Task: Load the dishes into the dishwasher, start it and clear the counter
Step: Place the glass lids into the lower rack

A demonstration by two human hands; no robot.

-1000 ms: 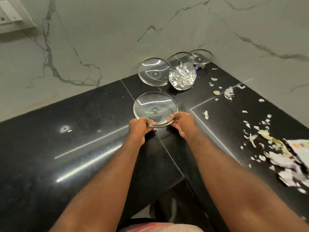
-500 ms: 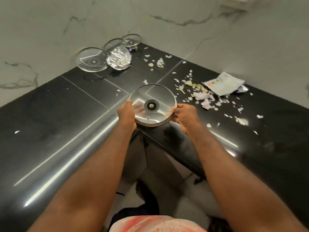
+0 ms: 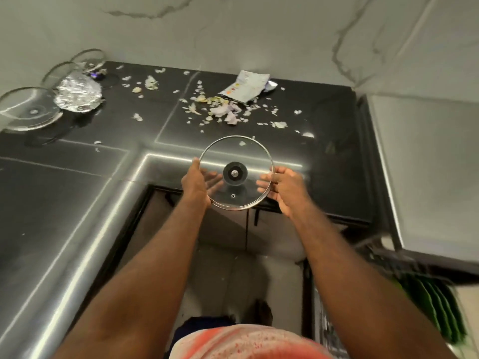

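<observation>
A round glass lid [image 3: 237, 154] with a steel rim and a dark centre knob is held in the air over the front edge of the black counter [image 3: 77, 164]. My left hand [image 3: 195, 181] grips its left rim and my right hand [image 3: 285, 187] grips its right rim, fingers showing through the glass. Three more glass lids lean against the marble wall at the far left: a large lid [image 3: 28, 110], a second lid [image 3: 59, 71] partly hidden behind foil, and a third lid [image 3: 89, 58].
A crumpled foil piece [image 3: 77, 95] lies by the lids. Food scraps [image 3: 223, 112] and a torn packet [image 3: 246, 88] litter the counter's back. A dishwasher rack holding green plates [image 3: 438, 304] shows at the lower right, below a grey surface [image 3: 427, 164].
Both hands have carried the lid off the counter and to the right, toward me. My view has swung right, so the leaning lids now sit at the far left.
</observation>
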